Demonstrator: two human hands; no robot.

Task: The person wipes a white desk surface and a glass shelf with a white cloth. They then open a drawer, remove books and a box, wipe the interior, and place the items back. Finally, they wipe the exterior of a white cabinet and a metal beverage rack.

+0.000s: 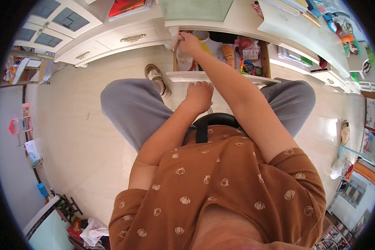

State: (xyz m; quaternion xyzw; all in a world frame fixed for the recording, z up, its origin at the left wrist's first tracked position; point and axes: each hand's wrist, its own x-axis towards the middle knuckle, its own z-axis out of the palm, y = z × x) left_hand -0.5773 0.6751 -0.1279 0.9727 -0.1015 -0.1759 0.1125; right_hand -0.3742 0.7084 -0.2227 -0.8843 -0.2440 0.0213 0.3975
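Observation:
My right hand point(190, 43) reaches over the left end of a pulled-out wooden drawer point(193, 76). Its fingers pinch a crumpled, clear plastic bag point(174, 37), part of which hangs inside the drawer. Beside that hand, a round container point(201, 35) sits at the drawer's back. Farther right lie an orange packet point(228, 51), a bag with reddish contents point(247, 48) and colourful beads point(247, 67). My left hand point(200, 97) is held above my lap, in front of the drawer, with its fingers curled. Its palm is hidden, so whether it holds anything cannot be told.
Above the drawer, the white desk bears a glass sheet point(195, 9), red papers point(125, 7) and stacked papers at right. Closed drawers point(132, 38) adjoin on the left. My knees flank the open drawer, one shoe point(156, 78) on the tiled floor. A white plastic bag point(93, 231) lies behind at left.

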